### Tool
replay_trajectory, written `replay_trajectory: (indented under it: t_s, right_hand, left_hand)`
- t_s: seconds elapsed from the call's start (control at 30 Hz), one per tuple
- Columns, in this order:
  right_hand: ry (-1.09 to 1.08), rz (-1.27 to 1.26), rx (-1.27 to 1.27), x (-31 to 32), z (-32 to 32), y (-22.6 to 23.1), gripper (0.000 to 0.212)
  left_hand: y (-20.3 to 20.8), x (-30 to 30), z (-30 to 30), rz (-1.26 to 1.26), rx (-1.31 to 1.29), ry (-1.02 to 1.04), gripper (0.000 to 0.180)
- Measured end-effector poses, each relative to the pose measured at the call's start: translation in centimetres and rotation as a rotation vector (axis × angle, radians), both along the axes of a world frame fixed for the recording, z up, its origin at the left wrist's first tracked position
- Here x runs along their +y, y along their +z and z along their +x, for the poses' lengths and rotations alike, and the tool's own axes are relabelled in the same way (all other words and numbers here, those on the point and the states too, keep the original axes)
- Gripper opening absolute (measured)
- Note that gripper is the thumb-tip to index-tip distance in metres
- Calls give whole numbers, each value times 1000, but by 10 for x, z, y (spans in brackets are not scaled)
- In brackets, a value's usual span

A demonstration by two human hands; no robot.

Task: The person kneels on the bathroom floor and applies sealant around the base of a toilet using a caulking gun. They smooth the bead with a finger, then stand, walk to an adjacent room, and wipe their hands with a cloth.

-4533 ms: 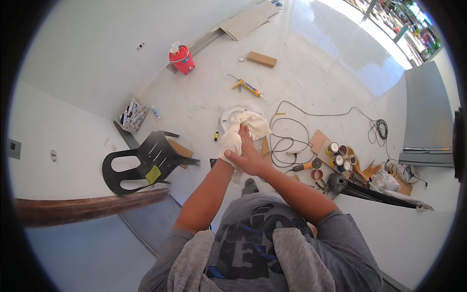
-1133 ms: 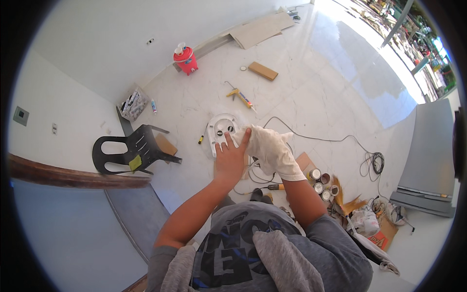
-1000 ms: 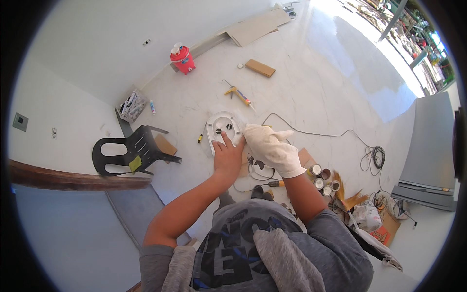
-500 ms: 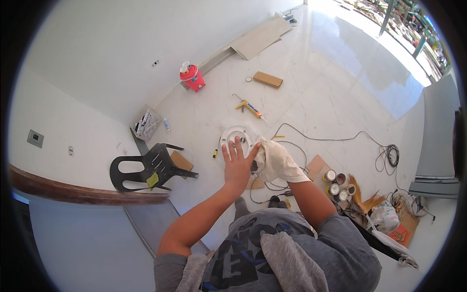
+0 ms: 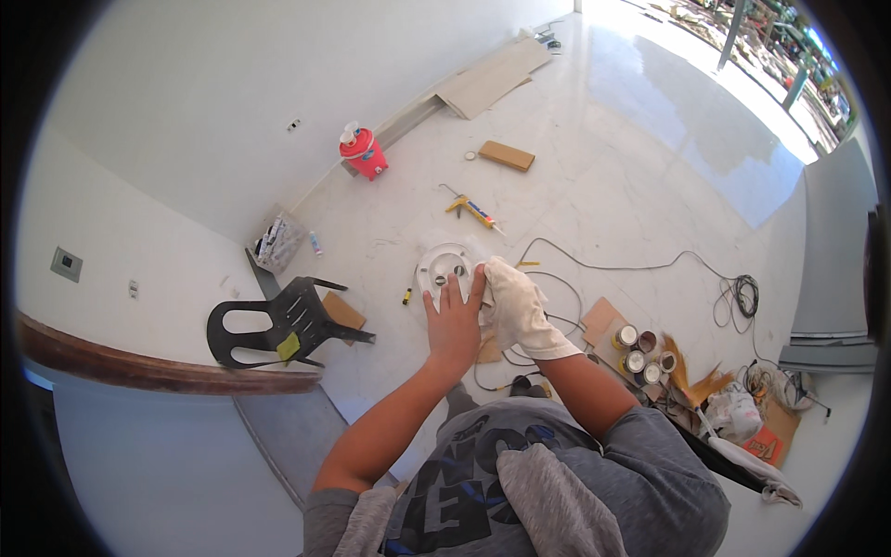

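A pale tiled floor (image 5: 631, 195) is being viewed from above, strewn with tools. A white glove (image 5: 516, 311) is being worn on the right hand (image 5: 512, 306), touched by the bare, flat-spread left hand (image 5: 453, 325); the right grip is being hidden by the cloth. A round white fitting (image 5: 444, 269) is being partly covered by the fingers.

Two hands are showing, the bare left hand (image 5: 452, 327) and the gloved right hand (image 5: 516, 306). Lying around are one black plastic chair (image 5: 278, 322), one caulking gun (image 5: 474, 211), one red container (image 5: 365, 153), one wood block (image 5: 507, 155) and five small cans (image 5: 642, 351).
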State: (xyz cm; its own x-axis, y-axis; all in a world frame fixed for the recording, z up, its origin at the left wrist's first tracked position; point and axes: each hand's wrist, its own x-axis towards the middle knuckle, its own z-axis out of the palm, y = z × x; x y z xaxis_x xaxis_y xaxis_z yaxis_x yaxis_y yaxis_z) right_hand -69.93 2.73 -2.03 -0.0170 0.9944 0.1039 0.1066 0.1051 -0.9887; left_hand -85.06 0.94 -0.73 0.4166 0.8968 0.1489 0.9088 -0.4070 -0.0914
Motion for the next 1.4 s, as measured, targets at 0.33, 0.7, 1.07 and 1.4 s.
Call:
replay_trajectory:
  t_s: [0.33,0.7,1.07,1.4]
  right_hand:
    - [143,81,-723,-9,27,67,35]
    - [17,116,-897,-26,9,25,50]
    - [196,523,-891,-3,22,-19,74]
    - [-118,334,-911,-17,3,-42,43]
  left_hand:
    - [23,0,-1,13,271,10,86]
    - [19,3,0,-101,320,-174,79]
    - [39,5,-33,-192,34,-498,77]
    - [34,-4,-20,-246,17,-419,70]
